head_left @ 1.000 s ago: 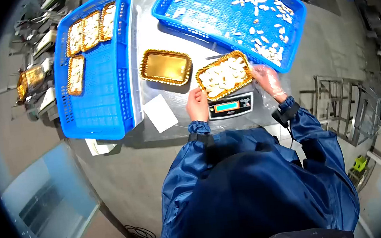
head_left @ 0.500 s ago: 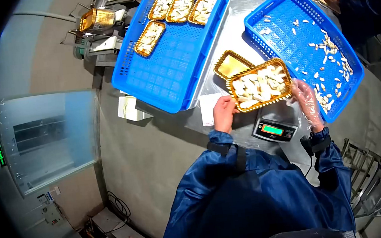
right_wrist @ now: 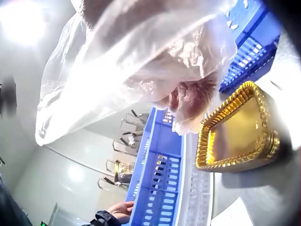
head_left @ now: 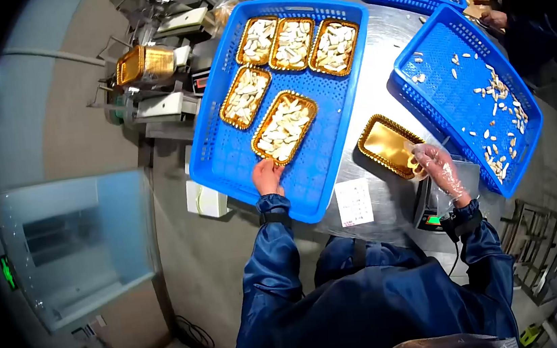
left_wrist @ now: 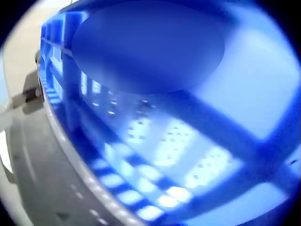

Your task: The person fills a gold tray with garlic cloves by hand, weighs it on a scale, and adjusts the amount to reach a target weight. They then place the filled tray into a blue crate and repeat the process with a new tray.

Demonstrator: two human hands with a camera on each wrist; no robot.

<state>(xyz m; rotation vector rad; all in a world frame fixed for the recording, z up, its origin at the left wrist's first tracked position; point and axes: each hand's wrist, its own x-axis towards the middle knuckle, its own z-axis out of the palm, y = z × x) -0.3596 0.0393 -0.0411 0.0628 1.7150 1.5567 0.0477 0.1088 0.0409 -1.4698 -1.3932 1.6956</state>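
My left hand (head_left: 268, 177) pinches the near end of a gold tray (head_left: 284, 127) heaped with pale, elongated pieces, inside the left blue crate (head_left: 224, 169). That hand does not show in the left wrist view, where blue crate walls fill most of the picture. In a clear plastic glove, my right hand (head_left: 439, 167) is at the near right corner of a bare gold tray (head_left: 387, 142) on the metal table. Its gloved fingers (right_wrist: 193, 101) are loosely bent beside the tray's fluted rim in the right wrist view. Partly under the right hand sits a scale (head_left: 429, 209), its display lit green.
Several more filled gold trays (head_left: 293, 43) line the far part of the left crate. A second blue crate (head_left: 451, 105), with pale pieces scattered inside, stands at the right. A white paper (head_left: 354, 202) lies near the table's front edge. Another person's hands (head_left: 494, 19) show at far right.
The filled tray has gone from over the scale into the left crate with my left hand. My right hand has let go of it and is now at the bare tray.
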